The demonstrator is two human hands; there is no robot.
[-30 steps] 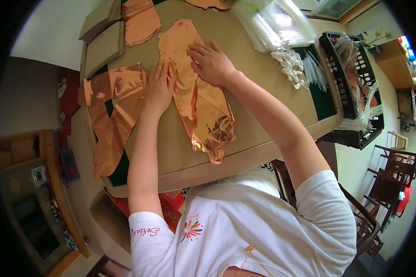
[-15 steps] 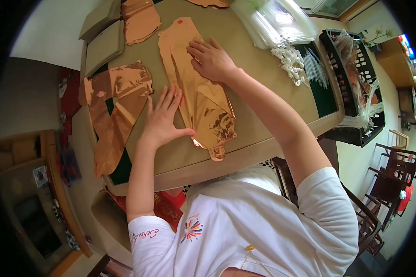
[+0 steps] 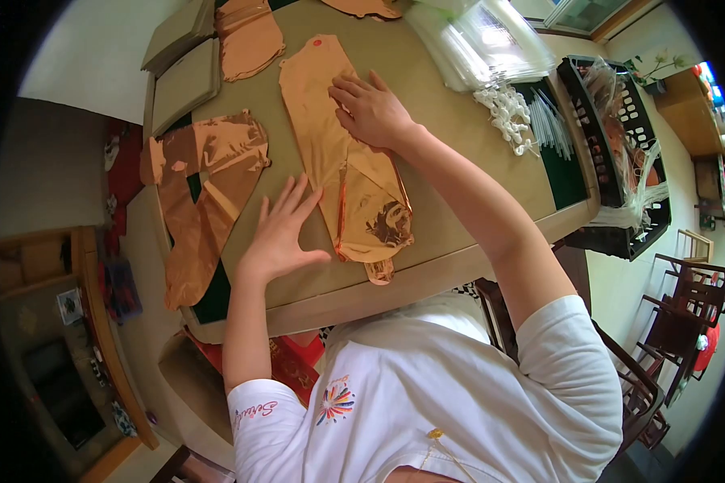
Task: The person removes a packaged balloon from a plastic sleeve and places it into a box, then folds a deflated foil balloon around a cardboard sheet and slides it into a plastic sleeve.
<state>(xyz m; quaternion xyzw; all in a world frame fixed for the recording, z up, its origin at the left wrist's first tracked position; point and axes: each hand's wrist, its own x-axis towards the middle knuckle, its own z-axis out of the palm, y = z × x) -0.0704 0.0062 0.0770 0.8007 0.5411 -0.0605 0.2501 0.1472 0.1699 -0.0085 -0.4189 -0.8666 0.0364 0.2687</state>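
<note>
A deflated copper-coloured foil balloon lies lengthwise on the table before me, a red dot near its far end and a small tab at its near end. Resting on its right side is my right hand, palm down with the fingers extended. My left hand is at the balloon's left edge, fingers spread and thumb apart, its fingertips right by the foil. Farther left lies another flat foil balloon, creased and folded over, with a gap in its middle.
Brown flat packs and more foil are at the far left. Clear plastic sleeves, white ribbon loops and thin clear sticks lie at the right. Beside the table stands a black crate of plastic items.
My left hand has drawn slightly back from the balloon's left edge. That edge has folded inward and now lies flatter. My right hand stays nearly in place.
</note>
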